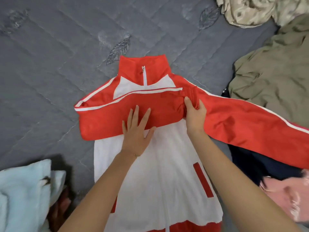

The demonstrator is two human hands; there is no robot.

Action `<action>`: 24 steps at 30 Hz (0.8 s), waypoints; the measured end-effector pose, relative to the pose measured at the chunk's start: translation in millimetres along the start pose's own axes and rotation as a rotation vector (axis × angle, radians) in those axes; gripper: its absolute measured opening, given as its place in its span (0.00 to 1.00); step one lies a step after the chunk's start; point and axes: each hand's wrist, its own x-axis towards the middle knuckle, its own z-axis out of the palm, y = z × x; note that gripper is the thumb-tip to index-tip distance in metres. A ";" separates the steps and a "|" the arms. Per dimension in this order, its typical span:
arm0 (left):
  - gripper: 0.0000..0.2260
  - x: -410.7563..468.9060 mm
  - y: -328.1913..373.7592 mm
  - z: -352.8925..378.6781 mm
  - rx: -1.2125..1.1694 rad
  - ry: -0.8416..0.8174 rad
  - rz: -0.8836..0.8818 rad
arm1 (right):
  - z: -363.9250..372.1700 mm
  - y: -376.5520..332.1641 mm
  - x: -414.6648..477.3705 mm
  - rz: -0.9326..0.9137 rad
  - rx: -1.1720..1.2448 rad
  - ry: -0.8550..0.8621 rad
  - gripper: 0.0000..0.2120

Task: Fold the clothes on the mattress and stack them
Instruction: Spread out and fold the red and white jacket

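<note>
Near left: a light blue cloth (21,195) lay bunched up.
Near right: a pink garment (287,200) lay crumpled, with a dark garment (247,164) just beyond it.
Jacket: a red and white jacket (158,173) lay front up in the middle of the grey mattress (50,72), collar at the far end.
Left sleeve (107,118): folded across the chest.
Left hand (136,133): flat, fingers straight and spread, pressing on the left sleeve.
Right hand (194,114): just beside the left hand, fingers curled, pinching red cloth at the shoulder on the right.
Right sleeve (250,124): stretched out rightward over the dark garment.
Far right: an olive garment (270,77) lay rumpled; a camouflage garment (250,10) lay beyond it.
</note>
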 end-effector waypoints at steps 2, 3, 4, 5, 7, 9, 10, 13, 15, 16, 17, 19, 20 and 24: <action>0.27 1.5 6.9 14.9 0.052 -0.033 -0.023 | -15.6 10.5 13.1 0.017 -0.099 -0.023 0.02; 0.26 3.6 9.2 21.0 0.083 -0.037 -0.034 | -21.9 16.3 19.2 0.037 -0.157 -0.048 0.05; 0.25 6.0 10.6 25.9 0.106 -0.033 -0.050 | -26.6 21.1 24.2 0.059 -0.227 -0.078 0.08; 0.25 8.8 11.9 29.6 0.121 -0.029 -0.070 | -30.8 24.9 27.8 0.075 -0.295 -0.111 0.11; 0.25 13.6 15.7 34.0 0.129 -0.040 -0.124 | -38.1 27.9 29.9 0.088 -0.371 -0.184 0.19; 0.26 16.6 23.1 35.6 0.125 -0.054 -0.173 | -45.1 26.9 26.7 0.078 -0.405 -0.237 0.25; 0.27 17.9 28.2 34.9 0.119 -0.050 -0.185 | -48.2 24.7 23.9 0.059 -0.431 -0.251 0.28; 0.27 21.6 48.4 30.6 0.113 0.002 -0.140 | -59.2 15.6 15.7 -0.049 -0.502 -0.280 0.30; 0.27 23.1 66.0 27.6 0.146 0.029 -0.079 | -70.6 8.0 10.2 -0.171 -0.648 -0.291 0.31; 0.27 23.5 75.3 26.9 0.177 0.045 -0.060 | -78.1 4.5 8.1 -0.240 -0.771 -0.287 0.31; 0.27 23.2 85.0 26.8 0.224 0.069 -0.042 | -86.9 1.3 6.4 -0.302 -0.906 -0.275 0.32; 0.28 21.3 105.2 26.8 0.319 0.115 0.003 | -107.1 -3.1 4.1 -0.392 -1.139 -0.251 0.33; 0.29 20.6 115.4 27.4 0.347 0.132 0.037 | -118.5 -4.2 4.0 -0.415 -1.207 -0.243 0.33; 0.29 18.1 154.6 37.4 0.389 0.140 0.166 | -167.4 -8.2 7.8 -0.399 -1.256 -0.201 0.34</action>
